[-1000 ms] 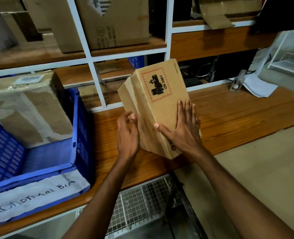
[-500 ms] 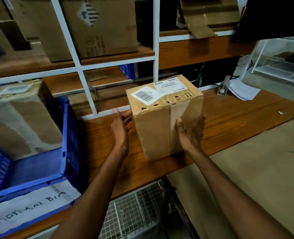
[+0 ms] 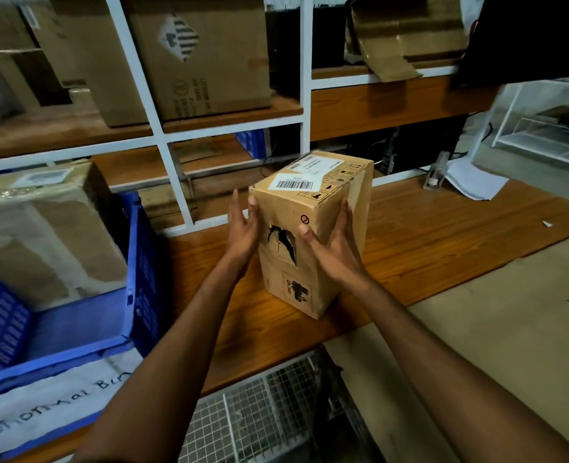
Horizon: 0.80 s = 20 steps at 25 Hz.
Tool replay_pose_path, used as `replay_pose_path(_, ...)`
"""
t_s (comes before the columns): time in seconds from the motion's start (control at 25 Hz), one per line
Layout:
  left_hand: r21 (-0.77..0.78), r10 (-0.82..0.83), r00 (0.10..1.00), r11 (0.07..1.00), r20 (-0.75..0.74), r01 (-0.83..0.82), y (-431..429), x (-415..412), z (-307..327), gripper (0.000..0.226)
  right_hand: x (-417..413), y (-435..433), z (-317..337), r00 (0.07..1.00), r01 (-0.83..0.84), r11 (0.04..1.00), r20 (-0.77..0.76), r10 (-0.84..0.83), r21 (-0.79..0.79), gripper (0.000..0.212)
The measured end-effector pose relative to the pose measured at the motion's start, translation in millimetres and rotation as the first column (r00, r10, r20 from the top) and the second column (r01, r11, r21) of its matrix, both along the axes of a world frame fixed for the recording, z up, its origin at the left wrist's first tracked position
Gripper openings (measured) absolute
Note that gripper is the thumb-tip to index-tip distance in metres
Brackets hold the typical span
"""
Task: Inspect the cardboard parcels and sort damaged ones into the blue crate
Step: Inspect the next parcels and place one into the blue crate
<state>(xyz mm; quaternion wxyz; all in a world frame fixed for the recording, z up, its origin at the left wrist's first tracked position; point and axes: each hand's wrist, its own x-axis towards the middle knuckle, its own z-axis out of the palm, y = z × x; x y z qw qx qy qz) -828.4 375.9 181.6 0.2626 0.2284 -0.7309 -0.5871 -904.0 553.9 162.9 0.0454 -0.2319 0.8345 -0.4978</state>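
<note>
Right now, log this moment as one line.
step: inspect | parcel: hole torn in near face | left hand, right hand: flat against its sides | crate: second parcel inside

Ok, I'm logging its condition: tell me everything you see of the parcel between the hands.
The parcel is a tall brown cardboard box, tilted over the bench. A ragged hole gapes in its near face; white labels and handling symbols sit on top, a black hazard mark sits low. The left hand and right hand press its sides.

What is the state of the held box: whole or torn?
Torn: the box shows a ragged hole in its near side.
</note>
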Motion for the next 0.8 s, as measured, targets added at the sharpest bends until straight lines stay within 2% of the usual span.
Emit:
replay_pose_path(0.12, -0.059, -0.075, 0.997, 0.995, 0.031, 0.077, 5, -4, 14, 0.07, 4, -2, 9, 0.998, 0.069, 0.997, 0.014, -0.068, -0.047, 0.121)
replay_pose_path(0.2, -0.141, 0.027, 1.0, 0.99, 0.005, -0.026, 16, 0, 23, 0.067, 4, 3, 20, 0.992, 0.126, 0.989, -0.008, -0.127, -0.081, 0.11)
replay_pose_path(0.32, -0.263, 0.172, 0.972, 0.942, -0.161, -0.21, 32, 8, 42, 0.05, -1, 11, 46, 0.99, 0.124, 0.981, -0.047, -0.133, -0.15, 0.076)
replay_pose_path(0.44, -0.427, 0.305, 0.935, 0.832, -0.182, -0.354, 39, 15, 67, 0.047, -9, 6, 70, 0.978, 0.184, 0.972, -0.068, -0.196, -0.149, 0.064)
replay_pose_path(0.52, -0.48, 0.311, 0.94, 0.81, -0.138, -0.338, 33, 18, 71, 0.052, -15, 4, 81, 0.984, 0.17, 0.978, -0.036, -0.176, -0.118, 0.059)
replay_pose_path(0.6, -0.496, 0.245, 0.968, 0.836, -0.044, -0.234, 23, 22, 67, 0.058, -21, 3, 86, 0.996, 0.058, 0.988, 0.075, -0.048, -0.142, 0.053)
replay_pose_path(0.72, -0.55, 0.214, 0.977, 0.813, -0.022, -0.19, 16, 21, 62, 0.057, -32, -2, 89, 0.996, 0.055, 0.995, -0.068, -0.061, -0.086, 0.042)
replay_pose_path(0.76, -0.556, 0.221, 0.975, 0.809, -0.013, -0.191, 15, 20, 64, 0.055, -34, -4, 90, 0.994, 0.065, 0.995, -0.087, -0.071, -0.071, 0.039)
replay_pose_path(0.8, -0.545, 0.212, 0.977, 0.821, 0.014, -0.17, 12, 18, 63, 0.055, -34, -4, 91, 0.998, 0.035, 0.997, -0.04, -0.038, -0.071, 0.034)
